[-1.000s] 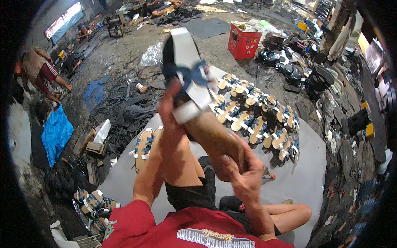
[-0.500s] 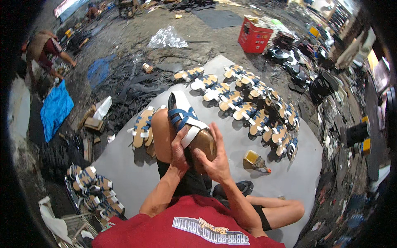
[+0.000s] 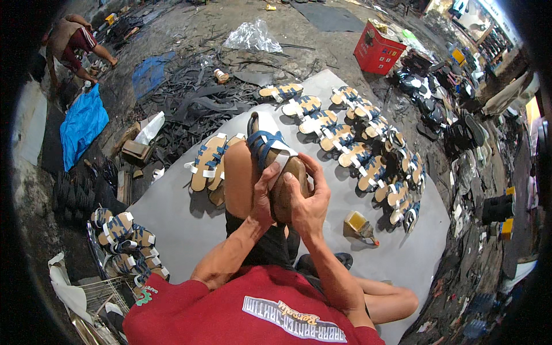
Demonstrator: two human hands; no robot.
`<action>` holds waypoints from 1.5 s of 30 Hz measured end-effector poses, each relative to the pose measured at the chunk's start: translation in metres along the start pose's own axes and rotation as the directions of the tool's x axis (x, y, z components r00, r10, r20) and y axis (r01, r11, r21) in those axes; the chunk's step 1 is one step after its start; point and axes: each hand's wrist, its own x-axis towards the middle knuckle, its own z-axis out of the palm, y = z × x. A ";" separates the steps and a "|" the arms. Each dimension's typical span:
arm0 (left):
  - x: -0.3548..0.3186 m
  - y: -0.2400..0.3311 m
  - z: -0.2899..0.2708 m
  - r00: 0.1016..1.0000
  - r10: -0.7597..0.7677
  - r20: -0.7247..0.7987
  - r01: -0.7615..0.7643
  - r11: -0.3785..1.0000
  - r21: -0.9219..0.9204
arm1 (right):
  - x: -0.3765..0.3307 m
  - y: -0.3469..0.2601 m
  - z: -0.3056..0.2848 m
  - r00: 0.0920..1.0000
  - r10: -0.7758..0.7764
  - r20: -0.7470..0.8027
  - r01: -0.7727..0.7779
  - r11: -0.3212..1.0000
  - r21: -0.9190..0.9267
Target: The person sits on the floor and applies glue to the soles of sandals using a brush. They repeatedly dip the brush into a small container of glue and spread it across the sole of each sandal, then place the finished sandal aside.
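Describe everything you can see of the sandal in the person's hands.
The sandal has crossing blue straps, a white band and a dark rim along its left edge; its far end shows a pale surface. A smooth, rounded brown form fills the nearer end; its material is unclear. It is held over the gray sheet, pale end pointing away, beside the bent left knee. The left hand and right hand grip the near end from either side.

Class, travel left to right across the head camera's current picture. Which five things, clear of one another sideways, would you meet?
Bright blue sheet → dark blue sheet → pair of sandals → sandal in the person's hands → red box.
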 end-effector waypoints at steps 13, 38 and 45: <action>0.003 0.009 0.015 0.995 -0.062 -0.085 0.057 0.997 -0.051 | 0.011 0.013 -0.019 0.980 -0.117 0.160 0.146 0.972 -0.186; 0.014 -0.024 -0.018 0.985 -0.150 0.090 0.167 0.960 -0.227 | -0.016 0.021 -0.007 0.963 -0.191 -0.188 0.141 0.958 -0.251; 0.027 -0.044 -0.012 0.975 0.058 -0.216 -0.020 0.985 0.173 | 0.008 0.063 -0.031 0.979 -0.108 -0.172 0.118 0.992 0.048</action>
